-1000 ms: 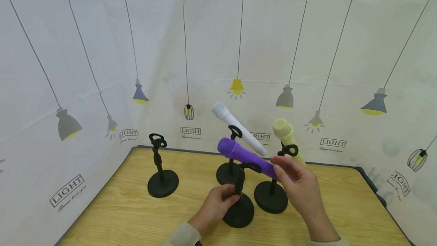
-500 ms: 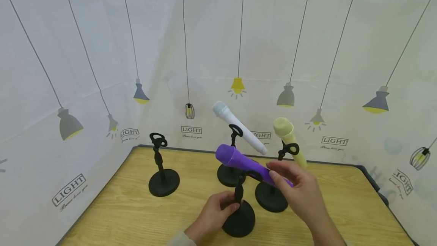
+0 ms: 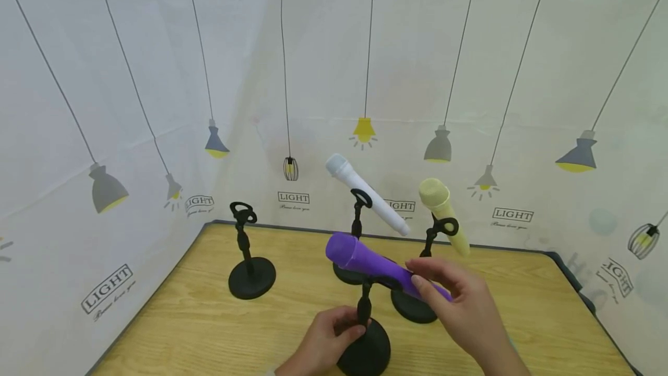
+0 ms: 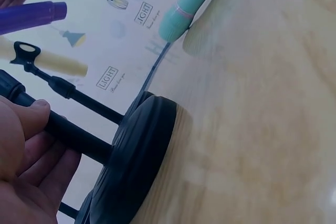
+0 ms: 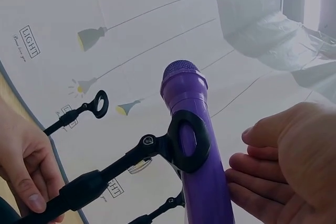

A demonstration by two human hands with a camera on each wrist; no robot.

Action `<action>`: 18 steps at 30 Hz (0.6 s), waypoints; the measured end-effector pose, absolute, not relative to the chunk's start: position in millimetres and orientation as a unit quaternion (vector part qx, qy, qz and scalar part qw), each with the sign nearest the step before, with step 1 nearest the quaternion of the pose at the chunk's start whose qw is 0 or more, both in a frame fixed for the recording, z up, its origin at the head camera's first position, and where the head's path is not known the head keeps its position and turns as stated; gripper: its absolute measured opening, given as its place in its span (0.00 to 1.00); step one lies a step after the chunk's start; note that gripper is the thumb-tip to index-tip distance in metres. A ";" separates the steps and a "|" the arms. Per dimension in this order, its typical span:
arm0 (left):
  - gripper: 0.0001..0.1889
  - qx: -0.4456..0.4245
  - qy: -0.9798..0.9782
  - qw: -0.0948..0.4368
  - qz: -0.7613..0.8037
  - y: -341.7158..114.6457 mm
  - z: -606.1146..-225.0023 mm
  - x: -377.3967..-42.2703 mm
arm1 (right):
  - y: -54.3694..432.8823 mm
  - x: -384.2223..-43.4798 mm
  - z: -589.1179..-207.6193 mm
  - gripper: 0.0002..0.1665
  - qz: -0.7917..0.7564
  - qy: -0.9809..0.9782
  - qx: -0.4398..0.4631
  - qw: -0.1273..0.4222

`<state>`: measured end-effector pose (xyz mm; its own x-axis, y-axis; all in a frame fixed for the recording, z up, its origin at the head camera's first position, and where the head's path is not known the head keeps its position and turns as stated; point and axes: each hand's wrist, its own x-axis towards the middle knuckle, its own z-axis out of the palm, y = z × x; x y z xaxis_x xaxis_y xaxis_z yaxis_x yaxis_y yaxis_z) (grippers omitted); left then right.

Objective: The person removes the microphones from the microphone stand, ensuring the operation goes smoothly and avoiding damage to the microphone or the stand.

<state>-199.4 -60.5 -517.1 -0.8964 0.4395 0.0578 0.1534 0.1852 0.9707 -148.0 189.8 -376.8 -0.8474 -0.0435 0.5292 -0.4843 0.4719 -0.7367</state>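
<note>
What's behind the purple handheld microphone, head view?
A black round-based stand holding a white microphone; another stand holding a pale-yellow microphone. Lower poles and parts of bases covered.

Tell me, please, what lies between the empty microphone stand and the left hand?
In the head view, only bare wooden tabletop shows between the empty microphone stand and the left hand.
</note>
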 end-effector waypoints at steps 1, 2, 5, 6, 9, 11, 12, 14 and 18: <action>0.14 0.192 0.760 0.122 0.609 -60.8 -516.6 -198.0 | 189.3 -147.1 -375.8 0.13 0.487 -0.830 0.158 0.223; 0.13 0.187 0.757 0.128 0.612 -61.1 -516.2 -196.5 | 188.7 -146.3 -375.0 0.13 0.486 -0.831 0.158 0.220; 0.13 0.176 0.751 0.141 0.620 -62.2 -515.9 -191.7 | 186.4 -144.7 -372.3 0.14 0.484 -0.830 0.171 0.219; 0.13 0.175 0.749 0.144 0.622 -62.5 -516.3 -190.3 | 185.5 -144.5 -371.6 0.14 0.483 -0.829 0.178 0.219; 0.13 0.178 0.743 0.144 0.628 -63.2 -516.9 -186.3 | 182.5 -144.2 -368.8 0.15 0.476 -0.825 0.206 0.226; 0.14 0.186 0.738 0.143 0.633 -63.5 -517.0 -184.4 | 180.1 -143.9 -366.4 0.15 0.473 -0.822 0.220 0.230; 0.14 0.188 0.736 0.142 0.634 -63.7 -517.1 -183.5 | 178.9 -143.7 -365.0 0.16 0.472 -0.820 0.226 0.231; 0.14 0.193 0.730 0.144 0.639 -64.0 -517.0 -181.9 | 176.4 -143.2 -362.2 0.17 0.472 -0.817 0.236 0.232; 0.14 0.199 0.714 0.154 0.653 -64.2 -517.7 -178.8 | 171.3 -141.7 -356.6 0.18 0.459 -0.818 0.255 0.236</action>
<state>-178.8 -64.2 -517.7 -0.8733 0.4856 0.0393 0.0829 0.0685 0.9942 -141.7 171.3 -356.6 -0.7587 -0.2005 0.6198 -0.6334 0.4493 -0.6301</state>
